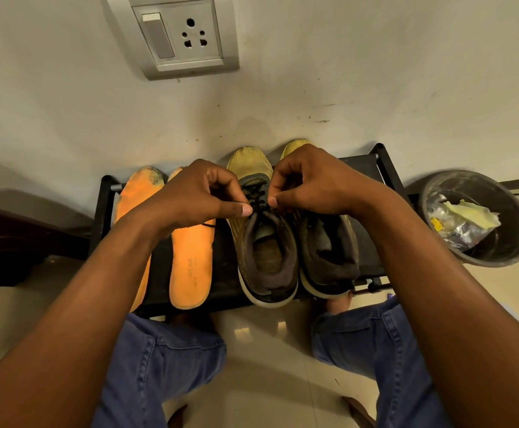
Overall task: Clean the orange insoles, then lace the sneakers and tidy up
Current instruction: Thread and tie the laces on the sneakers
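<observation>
Against the scuffed wall, a black rack (387, 168) carried 2 orange insoles (191, 261) beside 2 yellow sneakers (262, 242). Left hand (196, 196) and right hand (310, 183) each pinched the black lace (256, 196) over the left sneaker's tongue. Nearby sat a bin (499, 242).

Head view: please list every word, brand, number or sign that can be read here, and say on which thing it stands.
"WEAR" on the heel part of the right orange insole, printed faintly.
Smaller marks beside it on that insole: too faint to read.
Sneakers, wall socket, bin: no readable text.
</observation>
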